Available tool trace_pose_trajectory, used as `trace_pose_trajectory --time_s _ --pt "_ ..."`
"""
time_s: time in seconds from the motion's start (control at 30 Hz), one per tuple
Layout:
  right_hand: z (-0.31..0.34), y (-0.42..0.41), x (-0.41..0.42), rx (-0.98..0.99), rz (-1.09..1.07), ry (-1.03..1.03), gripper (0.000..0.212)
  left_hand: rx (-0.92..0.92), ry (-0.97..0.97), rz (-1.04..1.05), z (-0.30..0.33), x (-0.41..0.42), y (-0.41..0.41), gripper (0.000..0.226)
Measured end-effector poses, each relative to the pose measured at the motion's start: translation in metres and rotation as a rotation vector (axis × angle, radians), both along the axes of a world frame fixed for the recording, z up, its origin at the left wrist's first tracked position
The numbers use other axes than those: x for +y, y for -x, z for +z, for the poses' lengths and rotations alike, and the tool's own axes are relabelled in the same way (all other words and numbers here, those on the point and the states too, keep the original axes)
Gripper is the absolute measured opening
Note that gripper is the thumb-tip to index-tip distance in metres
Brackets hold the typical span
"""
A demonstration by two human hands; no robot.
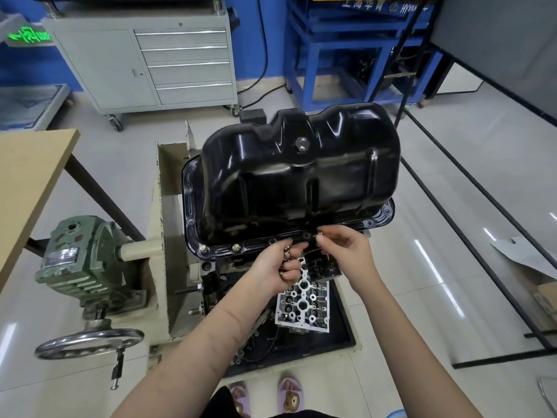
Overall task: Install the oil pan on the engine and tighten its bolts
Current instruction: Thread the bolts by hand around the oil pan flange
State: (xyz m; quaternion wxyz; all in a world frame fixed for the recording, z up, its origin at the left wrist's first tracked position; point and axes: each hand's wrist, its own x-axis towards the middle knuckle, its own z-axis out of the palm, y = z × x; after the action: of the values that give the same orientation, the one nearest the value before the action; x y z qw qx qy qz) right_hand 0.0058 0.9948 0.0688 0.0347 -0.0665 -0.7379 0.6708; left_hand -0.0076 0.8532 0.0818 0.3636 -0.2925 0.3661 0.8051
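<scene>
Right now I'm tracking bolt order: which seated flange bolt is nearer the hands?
The right one of the two seated bolts on the oil pan flange; the other sits by the corner.

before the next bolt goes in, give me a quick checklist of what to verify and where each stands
1. Oil pan sits on the engine, flange along the near edge: ok.
2. Two bolts already in the flange at near left: ok; whether they are tight: cannot tell.
3. Left hand holds spare bolts: ok.
4. Right hand pinches one bolt at the flange: ok.
5. That bolt lined up with its hole: cannot tell, fingers hide it.
6. Far flange seated: cannot tell.
</scene>
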Motion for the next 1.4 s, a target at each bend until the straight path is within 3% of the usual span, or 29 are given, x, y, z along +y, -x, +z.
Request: trace_pose_trajectory --time_s 0.13,0.3,0.63,1.13,1.4 --pt "0.005 0.003 0.005 0.017 -0.12 -0.178 0.018 -0.021 -0.03 -0.001 -0.002 -0.001 0.002 0.029" --pt "0.012 0.007 -0.015 0.063 -0.078 -0.468 0.017 -0.027 -0.042 -0.014 -0.003 -0.003 0.004 0.03" --pt "0.012 0.009 -0.031 0.003 -0.079 -0.725 0.015 -0.017 -0.045 -0.031 -0.004 -0.005 0.005 0.031" --pt "0.024 0.013 -0.041 -0.091 -0.028 -0.969 0.026 -0.013 -0.063 -0.043 -0.004 -0.005 0.005 0.029" --pt "0.019 0.005 -0.045 -0.022 -0.095 -0.894 0.022 -0.007 -0.074 -0.046 -0.004 -0.006 0.005 0.03"
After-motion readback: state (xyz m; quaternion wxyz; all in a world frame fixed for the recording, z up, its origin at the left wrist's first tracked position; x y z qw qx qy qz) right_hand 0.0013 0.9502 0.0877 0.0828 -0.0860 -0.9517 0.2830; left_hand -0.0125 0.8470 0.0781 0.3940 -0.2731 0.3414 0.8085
